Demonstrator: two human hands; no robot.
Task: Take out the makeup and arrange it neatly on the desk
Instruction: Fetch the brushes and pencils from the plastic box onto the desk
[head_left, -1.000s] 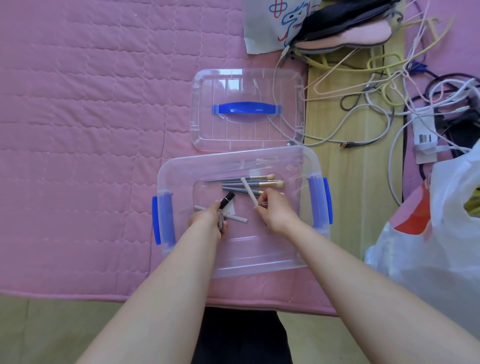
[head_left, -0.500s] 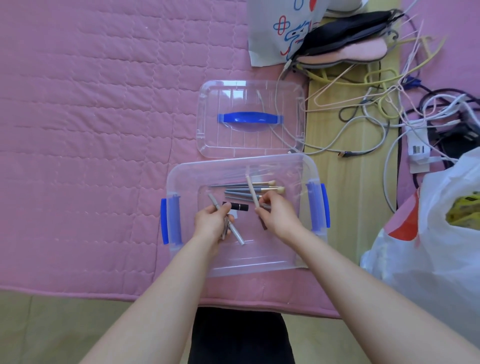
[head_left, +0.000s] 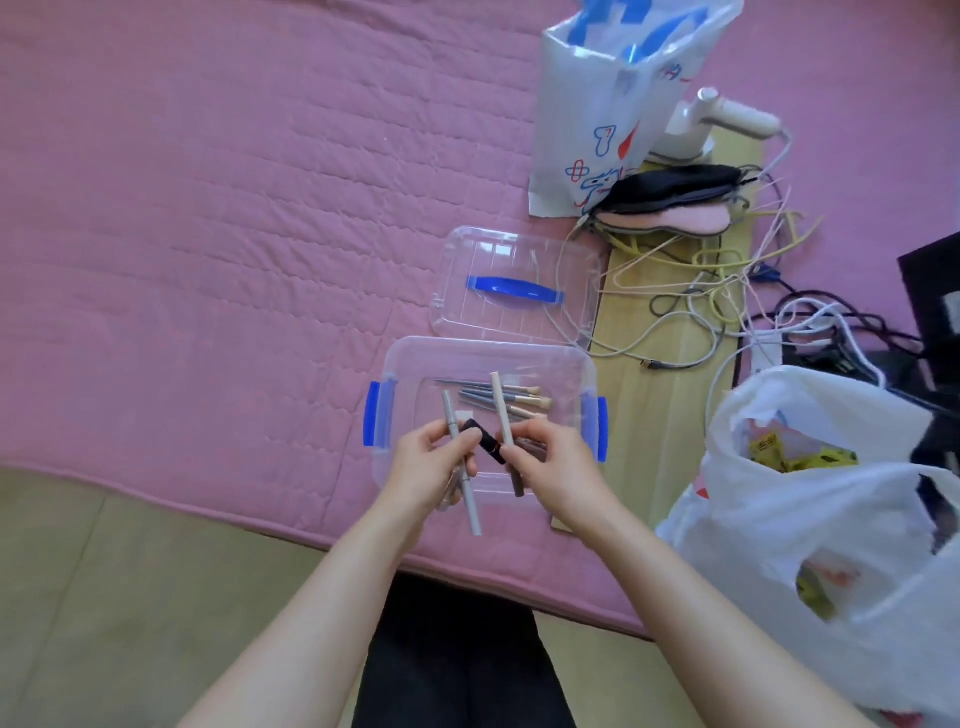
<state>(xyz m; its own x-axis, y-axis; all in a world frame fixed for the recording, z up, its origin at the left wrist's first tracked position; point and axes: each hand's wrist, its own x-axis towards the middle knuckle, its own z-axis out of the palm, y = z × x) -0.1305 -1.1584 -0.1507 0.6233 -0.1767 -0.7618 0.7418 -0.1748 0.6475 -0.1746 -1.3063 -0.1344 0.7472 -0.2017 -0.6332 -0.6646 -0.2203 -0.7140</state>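
Hands first: left hand (head_left: 434, 467) clenched round a slim grey pencil (head_left: 461, 465), plus what looks like a second thin item tucked behind it, too hidden to name; right hand (head_left: 550, 464) gripping a pale cream-barrelled pencil (head_left: 502, 415) with a brown lower end. Between the two, a short black lipstick tube (head_left: 485, 441), touched by fingertips of both, though which hand carries it cannot be told.

Compared with a second ago: both raised out of the clear plastic box (head_left: 483, 358), now held above its near edge rather than down on its floor; black tube lifted from the box floor to the fingers; pencils tilted more upright; camera pulled back and swung, so more of the frame's top right shows. Probably means a first batch is out and ready to be set down, with nothing yet arranged on the pink quilted bedcover (head_left: 208, 234) at left.

Still left inside, mid-frame: several makeup brushes (head_left: 506, 400), grey tapered handles, buff bristle tips pointing right.

Box: transparent, thin-walled, rounded corners, blue clip latches on both short sides. Lid (head_left: 514, 286) just above it, ribbed, clear, with a blue handle. Bedcover: soft, stitched in wavy rows. Right of frame: tangled glossy cables (head_left: 727, 291) on pale wood, crinkled white plastic bags (head_left: 810, 499).
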